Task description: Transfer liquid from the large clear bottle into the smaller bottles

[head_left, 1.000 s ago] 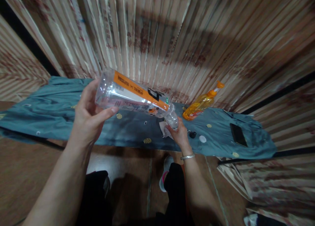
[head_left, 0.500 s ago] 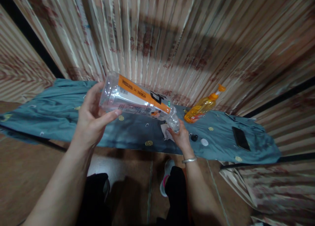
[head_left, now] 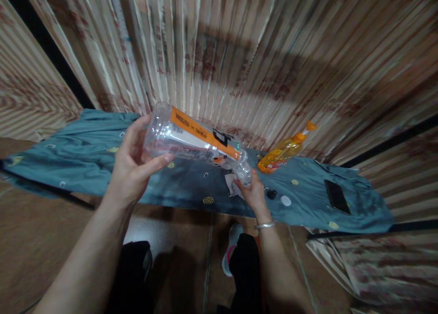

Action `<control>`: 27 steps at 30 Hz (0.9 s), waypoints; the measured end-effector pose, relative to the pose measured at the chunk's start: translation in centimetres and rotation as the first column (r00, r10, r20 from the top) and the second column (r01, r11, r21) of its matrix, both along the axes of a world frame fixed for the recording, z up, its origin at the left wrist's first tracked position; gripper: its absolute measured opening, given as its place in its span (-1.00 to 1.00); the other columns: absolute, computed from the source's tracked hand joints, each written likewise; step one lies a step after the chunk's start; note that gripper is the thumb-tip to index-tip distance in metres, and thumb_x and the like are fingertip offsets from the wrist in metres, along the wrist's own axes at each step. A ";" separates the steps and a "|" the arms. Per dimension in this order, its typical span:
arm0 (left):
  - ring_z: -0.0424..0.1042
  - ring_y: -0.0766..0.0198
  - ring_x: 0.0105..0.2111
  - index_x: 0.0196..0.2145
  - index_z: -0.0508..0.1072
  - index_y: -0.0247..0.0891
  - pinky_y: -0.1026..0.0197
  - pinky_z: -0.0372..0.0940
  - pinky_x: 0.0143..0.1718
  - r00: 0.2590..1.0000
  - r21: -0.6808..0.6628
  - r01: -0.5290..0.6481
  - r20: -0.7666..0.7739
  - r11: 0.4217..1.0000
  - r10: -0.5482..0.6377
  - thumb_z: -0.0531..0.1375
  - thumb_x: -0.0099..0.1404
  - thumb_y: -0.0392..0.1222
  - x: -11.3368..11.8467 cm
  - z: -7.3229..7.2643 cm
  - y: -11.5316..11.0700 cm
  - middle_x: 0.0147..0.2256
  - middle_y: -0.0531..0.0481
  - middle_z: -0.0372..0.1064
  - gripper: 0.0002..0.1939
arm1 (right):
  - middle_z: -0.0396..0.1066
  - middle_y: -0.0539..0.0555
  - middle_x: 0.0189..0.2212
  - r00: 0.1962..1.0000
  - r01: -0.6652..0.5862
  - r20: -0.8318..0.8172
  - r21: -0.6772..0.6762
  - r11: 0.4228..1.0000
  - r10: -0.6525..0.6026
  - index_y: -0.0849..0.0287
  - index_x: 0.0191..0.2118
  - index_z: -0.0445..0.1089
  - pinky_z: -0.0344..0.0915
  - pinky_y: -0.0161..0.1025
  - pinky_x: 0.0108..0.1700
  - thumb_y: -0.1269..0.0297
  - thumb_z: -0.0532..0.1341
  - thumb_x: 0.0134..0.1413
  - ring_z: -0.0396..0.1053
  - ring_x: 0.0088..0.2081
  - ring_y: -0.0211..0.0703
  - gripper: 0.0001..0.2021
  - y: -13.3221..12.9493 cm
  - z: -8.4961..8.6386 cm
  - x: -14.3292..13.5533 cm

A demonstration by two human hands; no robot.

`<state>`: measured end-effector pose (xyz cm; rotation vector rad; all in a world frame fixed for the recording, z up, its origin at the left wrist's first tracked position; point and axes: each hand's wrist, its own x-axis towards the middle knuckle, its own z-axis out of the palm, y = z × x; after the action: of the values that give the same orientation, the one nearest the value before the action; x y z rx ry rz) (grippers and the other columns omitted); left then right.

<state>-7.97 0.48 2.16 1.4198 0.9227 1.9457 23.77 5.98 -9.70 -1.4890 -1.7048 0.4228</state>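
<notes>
A large clear plastic bottle (head_left: 195, 141) with an orange label lies tilted in the air, its base up at the left and its neck lower at the right. My left hand (head_left: 135, 163) is wrapped round the base end, thumb along the near side. At the other end, my right hand (head_left: 253, 191) grips a small clear plastic piece (head_left: 242, 169) at the bottle's neck; whether it is a second bottle I cannot make out. A crumpled white tissue (head_left: 232, 185) lies on the cloth behind my right fingers.
A teal cloth (head_left: 185, 191) covers the narrow table. On it, to the right, are an orange pump bottle (head_left: 280, 154) tilted in view, a black cap (head_left: 271, 194), a white disc (head_left: 285, 200) and a dark phone (head_left: 337, 197). Striped curtains (head_left: 226, 54) hang behind.
The view has shifted slightly, so the table items sit a little further right and lower. Both hands keep the same hold on the bottle and the small clear piece.
</notes>
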 end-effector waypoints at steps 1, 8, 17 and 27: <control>0.50 0.27 -0.07 0.10 0.49 -0.04 0.30 0.48 -0.12 1.000 0.001 0.003 -0.003 1.000 -0.003 0.58 -0.16 -0.21 0.0 0.0 0.0 0.01 0.01 0.49 -0.18 | 0.52 0.28 0.03 1.000 0.000 -0.001 -0.003 1.000 0.000 0.22 0.17 0.30 0.41 0.04 0.06 0.15 0.33 -0.02 0.50 0.00 0.16 -0.38 0.0 0.0 0.0; 0.49 0.32 -0.11 0.08 0.50 -0.03 0.37 0.46 -0.15 0.999 -0.003 0.013 0.035 1.000 -0.013 0.60 -0.21 -0.23 0.1 0.0 0.0 -0.04 0.05 0.49 -0.15 | 0.52 0.26 0.02 1.000 0.007 0.006 -0.008 1.000 -0.007 0.20 0.18 0.29 0.41 0.06 0.07 0.16 0.33 -0.04 0.50 0.01 0.17 -0.37 0.1 -0.1 0.0; 0.50 0.25 -0.09 0.15 0.44 -0.03 0.26 0.48 -0.13 0.997 0.037 0.000 -0.073 0.999 0.003 0.56 -0.08 -0.18 -0.3 -0.2 0.0 -0.01 0.00 0.47 -0.18 | 0.52 0.26 0.02 1.000 0.012 -0.003 0.006 1.000 -0.012 0.21 0.17 0.30 0.41 0.04 0.06 0.14 0.32 -0.03 0.51 0.01 0.15 -0.38 0.0 -0.2 -0.1; 0.49 0.23 -0.07 0.18 0.40 -0.04 0.24 0.48 -0.12 0.995 0.026 -0.006 -0.100 1.000 0.009 0.56 -0.07 -0.13 -0.6 -0.4 0.0 0.01 -0.01 0.44 -0.15 | 0.52 0.27 0.03 0.999 0.027 0.022 0.018 0.999 -0.027 0.21 0.17 0.30 0.41 0.05 0.08 0.11 0.32 -0.02 0.50 0.02 0.15 -0.39 0.0 -0.2 -0.2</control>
<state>-8.53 0.53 1.75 1.5421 0.9525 1.9131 23.52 5.97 -9.86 -1.5077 -1.6996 0.3768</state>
